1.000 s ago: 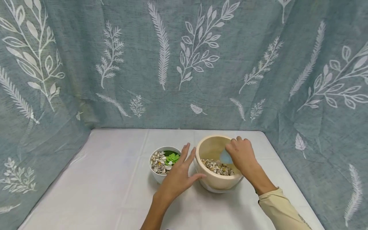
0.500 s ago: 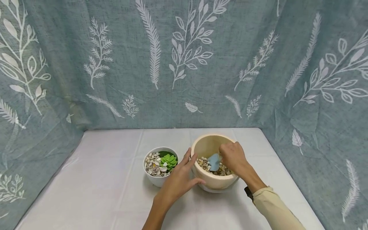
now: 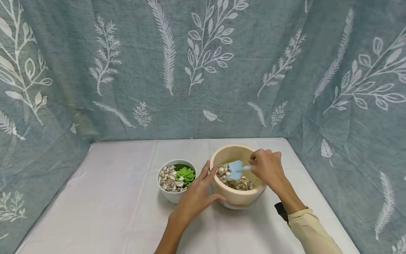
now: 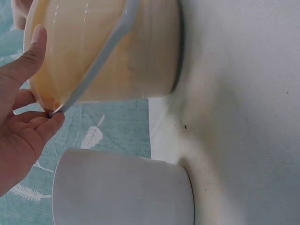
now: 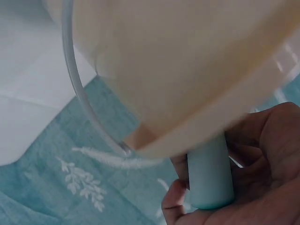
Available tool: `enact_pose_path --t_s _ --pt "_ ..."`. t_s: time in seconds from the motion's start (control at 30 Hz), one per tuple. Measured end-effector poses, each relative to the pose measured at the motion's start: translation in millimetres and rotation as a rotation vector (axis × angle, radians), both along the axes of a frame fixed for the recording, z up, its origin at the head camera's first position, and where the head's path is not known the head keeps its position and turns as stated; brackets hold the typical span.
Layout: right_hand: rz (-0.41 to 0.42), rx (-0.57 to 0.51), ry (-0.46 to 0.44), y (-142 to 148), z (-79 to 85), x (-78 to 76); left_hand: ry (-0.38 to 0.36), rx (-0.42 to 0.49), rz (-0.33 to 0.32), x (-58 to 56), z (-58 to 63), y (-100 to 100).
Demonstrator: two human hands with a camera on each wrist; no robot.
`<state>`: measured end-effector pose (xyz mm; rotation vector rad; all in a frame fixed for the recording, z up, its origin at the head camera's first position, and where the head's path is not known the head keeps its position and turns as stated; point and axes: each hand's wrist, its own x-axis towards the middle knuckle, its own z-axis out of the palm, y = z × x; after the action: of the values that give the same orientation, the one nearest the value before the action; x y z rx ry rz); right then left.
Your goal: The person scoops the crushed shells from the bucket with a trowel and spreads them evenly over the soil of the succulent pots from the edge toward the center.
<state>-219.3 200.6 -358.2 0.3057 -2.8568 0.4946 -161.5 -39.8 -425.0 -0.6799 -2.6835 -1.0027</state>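
Right hand point(image 3: 268, 165) fingers point(image 3: 258, 155) curled tight round the handle of a small light-blue scoop point(image 3: 235, 169), same grip showing in the right wrist view point(image 5: 211, 173). Scoop blade loaded with a few pebbles point(image 3: 222, 170), held just above the gravel, pointing toward 9 o'clock inside the beige bowl point(image 3: 238, 198).

Left hand point(image 3: 196, 197) fingers point(image 3: 210, 174) straight and spread, resting against the bowl's outer wall at its 9 o'clock side, thumb point(image 3: 219, 198) pressed along the lower front. Nothing pinched there, just flat contact; left wrist view shows the fingertips right at the rim point(image 4: 40, 40).

Beige bowl sitting on the counter point(image 3: 111, 211), roughly centre-right, gravel point(image 3: 242, 184) piled in its bottom. Just beside it at 9 o'clock, a white pot point(image 3: 172, 195) with a green succulent point(image 3: 185, 174) tucked on its right side and mixed pebbles covering the rest of the top. Pot and bowl close together, can't tell whether touching.

White cloth over the counter, teal curtain point(image 3: 203, 70) with white leaf print hanging behind at 12 o'clock and wrapping both sides. Cream sleeve point(image 3: 312, 231) on the right forearm at 5 o'clock.
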Motion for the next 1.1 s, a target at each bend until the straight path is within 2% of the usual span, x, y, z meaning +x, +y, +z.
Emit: enact_pose_path --t_s 0.27,0.4,0.57,0.73,0.83,0.97,1.03,1.1 --pt "-0.043 -0.077 -0.040 11 18.8 8.9 -0.025 0.033 -0.009 0.8 0.3 -3" --pt "-0.041 -0.096 -0.028 17 28.4 13.8 -0.014 0.043 -0.003 -0.7 -1.4 -5" --pt "-0.040 -0.135 -0.057 23 44.9 21.8 -0.023 0.062 -0.009 -1.3 -2.6 -6" --pt "-0.001 -0.158 -0.058 9 57.6 26.3 0.015 0.066 -0.020 3.7 -0.7 -16" --pt "0.046 -0.164 -0.050 -9 59.2 23.5 0.097 0.087 0.032 9.0 -0.2 -27" --pt "0.120 -0.155 -0.075 -39 57.6 10.9 0.225 0.169 0.170 12.8 -2.4 -54" --pt "0.152 -0.135 -0.091 -55 55.7 2.5 0.251 0.216 0.240 13.4 -4.5 -70" --pt "0.171 -0.101 -0.115 -73 53.2 -6.1 0.227 0.240 0.307 14.7 -6.4 -87"
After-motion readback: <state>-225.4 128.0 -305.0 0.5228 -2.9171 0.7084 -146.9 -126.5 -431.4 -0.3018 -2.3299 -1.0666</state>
